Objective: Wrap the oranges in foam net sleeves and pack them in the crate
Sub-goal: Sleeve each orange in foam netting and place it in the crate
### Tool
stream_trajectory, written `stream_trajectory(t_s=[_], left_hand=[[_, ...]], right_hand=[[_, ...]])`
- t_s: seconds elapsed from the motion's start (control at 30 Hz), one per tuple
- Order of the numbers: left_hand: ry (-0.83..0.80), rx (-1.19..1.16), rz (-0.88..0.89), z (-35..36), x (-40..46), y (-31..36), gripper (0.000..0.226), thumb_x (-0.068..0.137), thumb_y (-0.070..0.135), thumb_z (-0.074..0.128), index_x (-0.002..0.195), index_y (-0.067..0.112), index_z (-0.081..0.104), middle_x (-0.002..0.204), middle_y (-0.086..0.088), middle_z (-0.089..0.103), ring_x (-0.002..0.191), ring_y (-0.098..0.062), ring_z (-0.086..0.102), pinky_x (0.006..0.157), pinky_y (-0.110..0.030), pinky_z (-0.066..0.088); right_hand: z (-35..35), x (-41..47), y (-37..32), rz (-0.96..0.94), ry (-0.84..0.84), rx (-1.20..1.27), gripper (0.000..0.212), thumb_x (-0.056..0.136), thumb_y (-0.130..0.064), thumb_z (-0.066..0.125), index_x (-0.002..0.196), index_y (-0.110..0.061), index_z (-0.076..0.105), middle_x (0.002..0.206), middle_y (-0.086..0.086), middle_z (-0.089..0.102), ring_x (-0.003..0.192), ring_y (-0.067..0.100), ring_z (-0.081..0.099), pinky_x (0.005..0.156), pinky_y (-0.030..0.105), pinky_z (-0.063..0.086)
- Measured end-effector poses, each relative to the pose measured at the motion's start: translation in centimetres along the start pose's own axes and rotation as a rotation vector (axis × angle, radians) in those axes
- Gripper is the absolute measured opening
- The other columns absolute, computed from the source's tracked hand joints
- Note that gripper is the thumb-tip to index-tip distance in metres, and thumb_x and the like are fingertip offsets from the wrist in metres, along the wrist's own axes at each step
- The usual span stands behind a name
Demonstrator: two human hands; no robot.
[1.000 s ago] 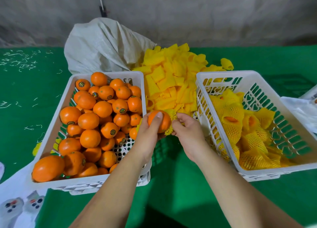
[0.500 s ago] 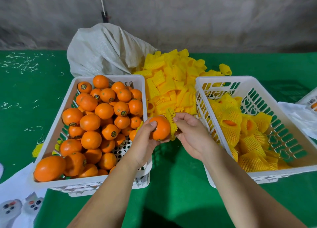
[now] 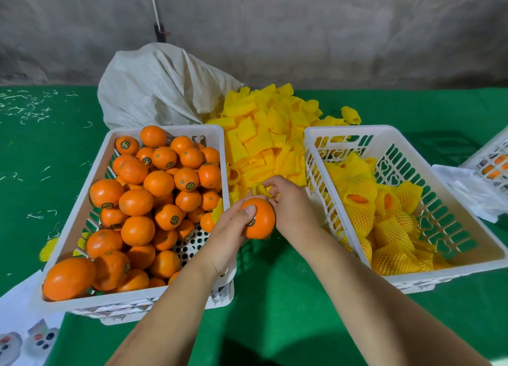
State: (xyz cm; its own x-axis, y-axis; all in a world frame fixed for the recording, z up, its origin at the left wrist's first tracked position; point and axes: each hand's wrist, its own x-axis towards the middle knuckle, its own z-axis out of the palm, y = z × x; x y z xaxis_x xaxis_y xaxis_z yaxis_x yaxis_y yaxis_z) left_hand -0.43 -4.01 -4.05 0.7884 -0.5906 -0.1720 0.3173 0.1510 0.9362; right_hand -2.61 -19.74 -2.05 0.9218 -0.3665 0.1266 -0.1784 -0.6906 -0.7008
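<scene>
The left hand (image 3: 229,235) is gripping a round, glossy bare orange (image 3: 259,218), thumb lying across its near face and fingers curling behind it, holding it above the green cloth table top (image 3: 275,305) in the gap between the two crates. Just beyond the fruit, the right hand (image 3: 290,204) is pinching a crumpled yellow foam net sleeve (image 3: 259,188) between thumb and fingertips; the sleeve is sitting at the orange's far upper edge, and it appears to be touching the fruit, though the fingers are hiding the contact line. None of the netting is covering the orange's visible surface.

Left of the grip, a white slotted plastic crate (image 3: 90,189) is holding a heap of unwrapped oranges (image 3: 154,200), several carrying small round stickers. Right of the grip, a second white slotted plastic crate (image 3: 412,272) is holding oranges already wrapped in yellow foam netting (image 3: 365,200), piled along its near and left side. Directly beyond the grip, a loose pile of flat yellow foam net sleeves (image 3: 264,137) is lying on the cloth between the crates. Further beyond and to the left, a crumpled pale woven sack (image 3: 159,88) is slumping behind the pile. At the far right edge, part of another white crate (image 3: 492,159) is showing.
</scene>
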Motion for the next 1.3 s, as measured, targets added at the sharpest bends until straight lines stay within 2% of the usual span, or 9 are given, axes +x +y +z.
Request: stream_trajectory(t_s=[0.23, 0.33, 0.4, 0.53, 0.67, 0.8, 0.97, 1.2, 1.3], left_hand=[[0.173, 0.114, 0.16, 1.4, 0.2, -0.3, 0.042, 0.093, 0.051, 0.072, 0.126, 0.025, 0.072, 0.115, -0.003, 0.077, 0.107, -0.02, 0.073, 0.088, -0.029, 0.06], [0.262, 0.219, 0.159, 1.8, 0.6, -0.2, 0.052, 0.09, 0.06, 0.072, 0.131, 0.029, 0.061, 0.122, 0.006, 0.068, 0.108, -0.01, 0.068, 0.089, -0.025, 0.057], [0.331, 0.256, 0.183, 2.0, 0.8, -0.3, 0.052, 0.087, 0.063, 0.066, 0.127, 0.03, 0.055, 0.12, 0.007, 0.062, 0.102, -0.001, 0.064, 0.083, -0.02, 0.052], [0.42, 0.198, 0.242, 2.0, 1.1, -0.5, 0.054, 0.089, 0.063, 0.059, 0.128, 0.033, 0.037, 0.128, -0.003, 0.052, 0.11, -0.015, 0.062, 0.089, -0.029, 0.058], [0.268, 0.011, 0.126, 1.2, 1.3, -0.8, 0.078, 0.082, 0.071, 0.066, 0.145, 0.05, 0.024, 0.16, -0.008, 0.039, 0.143, -0.023, 0.051, 0.12, -0.05, 0.042], [0.063, -0.06, 0.075, 0.0, 1.4, -0.9, 0.093, 0.079, 0.035, 0.08, 0.155, 0.043, 0.027, 0.145, -0.008, 0.061, 0.134, -0.021, 0.061, 0.121, -0.047, 0.041], [0.2, 0.034, 0.15, 1.2, 1.3, -1.4, 0.077, 0.082, 0.042, 0.083, 0.146, 0.033, 0.042, 0.125, -0.004, 0.069, 0.108, -0.016, 0.071, 0.098, -0.037, 0.058], [0.27, 0.192, 0.328, 1.6, 1.6, -1.6, 0.065, 0.073, 0.045, 0.08, 0.118, 0.018, 0.042, 0.082, 0.03, 0.061, 0.069, 0.008, 0.054, 0.061, -0.01, 0.045], [0.344, 0.174, 0.313, 1.8, 1.6, -1.7, 0.055, 0.071, 0.045, 0.069, 0.115, 0.029, 0.041, 0.091, 0.017, 0.06, 0.069, 0.009, 0.054, 0.062, -0.012, 0.046]], right_hand=[[-1.3, 0.2, 0.6, 0.088, 0.03, 0.275, 0.008, 0.1, -0.024, 0.069, 0.107, -0.022, 0.067, 0.104, 0.0, 0.07, 0.097, 0.018, 0.066, 0.083, 0.034, 0.054], [-1.7, -0.5, 0.3, 0.047, 0.065, 0.382, 0.009, 0.098, -0.02, 0.072, 0.103, -0.026, 0.067, 0.095, -0.004, 0.071, 0.092, 0.013, 0.067, 0.081, 0.037, 0.057], [-2.1, -1.2, -0.1, -0.013, 0.015, 0.448, 0.014, 0.096, -0.019, 0.073, 0.098, -0.033, 0.069, 0.084, -0.013, 0.07, 0.08, 0.002, 0.064, 0.073, 0.028, 0.054], [-2.7, -1.7, -1.1, -0.073, -0.069, 0.546, 0.013, 0.096, -0.022, 0.072, 0.096, -0.034, 0.072, 0.08, -0.011, 0.069, 0.076, 0.002, 0.06, 0.071, 0.029, 0.054], [-1.4, -2.2, -1.6, -0.111, -0.127, 0.495, 0.014, 0.101, -0.015, 0.064, 0.1, -0.028, 0.066, 0.072, -0.024, 0.056, 0.068, -0.003, 0.05, 0.064, 0.015, 0.041], [-1.0, -2.1, -1.5, -0.085, -0.082, 0.504, 0.021, 0.102, -0.012, 0.062, 0.1, -0.033, 0.064, 0.076, -0.025, 0.058, 0.073, -0.003, 0.053, 0.068, 0.017, 0.043], [-2.8, -1.6, -1.7, -0.141, 0.017, 0.337, 0.014, 0.103, -0.015, 0.063, 0.106, -0.027, 0.068, 0.095, -0.018, 0.059, 0.085, 0.002, 0.057, 0.079, 0.028, 0.048], [-5.3, -4.0, -4.5, -0.472, -0.046, 0.045, 0.021, 0.102, -0.022, 0.059, 0.118, -0.016, 0.071, 0.109, -0.004, 0.059, 0.093, 0.004, 0.057, 0.079, 0.018, 0.045], [-4.9, -4.6, -4.3, -0.504, -0.014, 0.014, 0.027, 0.101, -0.02, 0.063, 0.127, -0.015, 0.067, 0.116, -0.006, 0.057, 0.101, -0.005, 0.05, 0.086, 0.006, 0.038]])
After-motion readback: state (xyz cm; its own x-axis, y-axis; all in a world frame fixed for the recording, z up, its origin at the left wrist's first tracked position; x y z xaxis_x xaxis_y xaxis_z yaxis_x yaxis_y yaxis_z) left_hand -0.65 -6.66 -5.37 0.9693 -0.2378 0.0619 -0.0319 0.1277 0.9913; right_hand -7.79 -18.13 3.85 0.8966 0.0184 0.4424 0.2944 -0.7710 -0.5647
